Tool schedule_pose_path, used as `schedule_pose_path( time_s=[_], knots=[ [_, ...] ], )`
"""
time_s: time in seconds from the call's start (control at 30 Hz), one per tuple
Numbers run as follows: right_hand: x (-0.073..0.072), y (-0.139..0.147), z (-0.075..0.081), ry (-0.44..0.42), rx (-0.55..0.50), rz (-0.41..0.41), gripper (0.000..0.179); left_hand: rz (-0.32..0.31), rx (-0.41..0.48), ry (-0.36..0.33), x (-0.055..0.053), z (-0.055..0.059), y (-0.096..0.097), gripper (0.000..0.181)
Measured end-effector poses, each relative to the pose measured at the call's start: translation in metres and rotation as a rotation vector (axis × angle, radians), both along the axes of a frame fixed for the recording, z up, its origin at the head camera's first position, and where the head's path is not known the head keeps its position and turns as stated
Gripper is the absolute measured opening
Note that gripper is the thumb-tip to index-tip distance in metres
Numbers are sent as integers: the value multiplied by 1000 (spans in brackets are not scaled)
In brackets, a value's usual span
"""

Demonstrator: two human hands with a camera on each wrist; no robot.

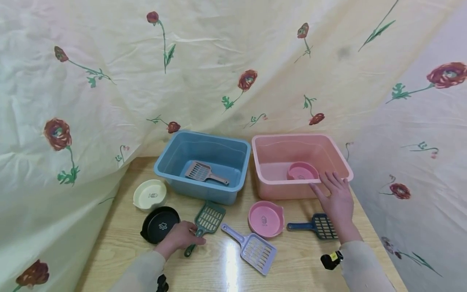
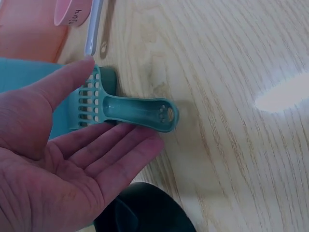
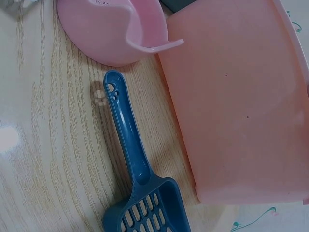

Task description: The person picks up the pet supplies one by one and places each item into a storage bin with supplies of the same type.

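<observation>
Litter scoop (image 1: 210, 217), dark green and slotted, appears to rest on the counter (image 1: 116, 251), just left of lower centre in the head view, its handle slanting down and left. Slotted end is just below the front wall of the blue tub (image 1: 197, 190).

Left hand (image 1: 179, 236): at the scoop, thumb on one side, fingers nearly straight on the other; left wrist view shows a loose palm, no firm hold. Right hand (image 1: 337, 200): fingers spread at the front rim of the pink tub (image 1: 284, 191), right of centre, holding nothing; contact with the rim cannot be told.

Technique, as judged: thumb and fingers should close on the neck and upper handle together, since a pinch at the handle's end would let the broad slotted end dip. Lift should start slightly toward the lower edge of the frame, so the blade clears the tub wall. Knuckles need care beside the black bowl (image 1: 160, 225) at left; a wide swing rightward could catch the lilac scoop (image 1: 257, 250).
</observation>
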State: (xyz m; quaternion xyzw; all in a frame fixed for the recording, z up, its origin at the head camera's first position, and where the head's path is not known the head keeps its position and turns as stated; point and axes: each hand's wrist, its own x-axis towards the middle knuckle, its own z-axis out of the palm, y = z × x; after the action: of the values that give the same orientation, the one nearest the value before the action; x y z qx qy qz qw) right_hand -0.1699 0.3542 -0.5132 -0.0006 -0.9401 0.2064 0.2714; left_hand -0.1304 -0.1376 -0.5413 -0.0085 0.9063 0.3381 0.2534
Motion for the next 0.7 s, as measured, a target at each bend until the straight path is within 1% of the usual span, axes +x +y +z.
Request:
schedule_pose_path(
  time_s=[0.17,0.3,0.4,0.5,0.6,0.7],
  knots=[
    [1,-1,1,-2,6,-4,60,4,-27,22,-2,-10,-2,53],
    [1,-2,2,-1,11,-3,59,-5,-27,82,0,-15,-1,50],
    [2,-2,2,-9,15,-5,60,-19,-24,143,3,-17,1,47],
    [2,-2,2,-19,21,-9,60,-27,-31,190,7,-15,3,46],
    [3,-3,3,-20,22,-11,59,-22,-49,216,9,-13,4,47],
    [4,-4,3,-24,20,-12,59,-21,-66,237,10,-16,3,46]
  ],
)
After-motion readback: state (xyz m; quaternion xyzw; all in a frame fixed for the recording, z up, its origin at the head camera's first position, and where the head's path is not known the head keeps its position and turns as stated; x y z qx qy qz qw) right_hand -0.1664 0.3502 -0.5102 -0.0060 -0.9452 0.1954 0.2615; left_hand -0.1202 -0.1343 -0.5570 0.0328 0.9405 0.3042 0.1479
